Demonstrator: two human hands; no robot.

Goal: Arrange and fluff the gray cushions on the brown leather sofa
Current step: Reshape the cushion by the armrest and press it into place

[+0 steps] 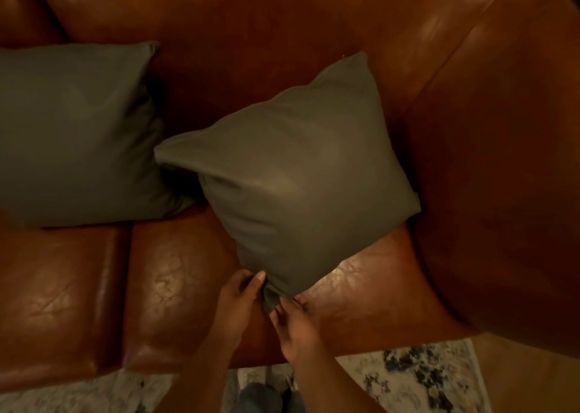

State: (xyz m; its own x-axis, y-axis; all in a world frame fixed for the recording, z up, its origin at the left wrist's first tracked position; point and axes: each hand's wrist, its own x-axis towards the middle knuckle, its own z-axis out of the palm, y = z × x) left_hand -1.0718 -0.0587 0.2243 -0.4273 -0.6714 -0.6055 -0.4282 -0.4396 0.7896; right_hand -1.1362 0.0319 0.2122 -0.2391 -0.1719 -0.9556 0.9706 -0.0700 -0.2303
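A gray cushion (pixel 298 177) stands tilted on one corner on the right seat of the brown leather sofa (pixel 175 287), leaning toward the backrest. My left hand (pixel 238 299) and my right hand (pixel 295 328) both pinch its lowest corner, which is bunched between the fingers near the seat's front. A second gray cushion (pixel 75 133) lies against the backrest at the left, its lower right corner tucked just behind the first cushion's left corner.
The sofa's wide rounded armrest (pixel 502 193) rises close to the right of the held cushion. A pale patterned rug (pixel 423 378) covers the floor in front of the sofa. The seam between two seat cushions (pixel 125 287) runs left of my hands.
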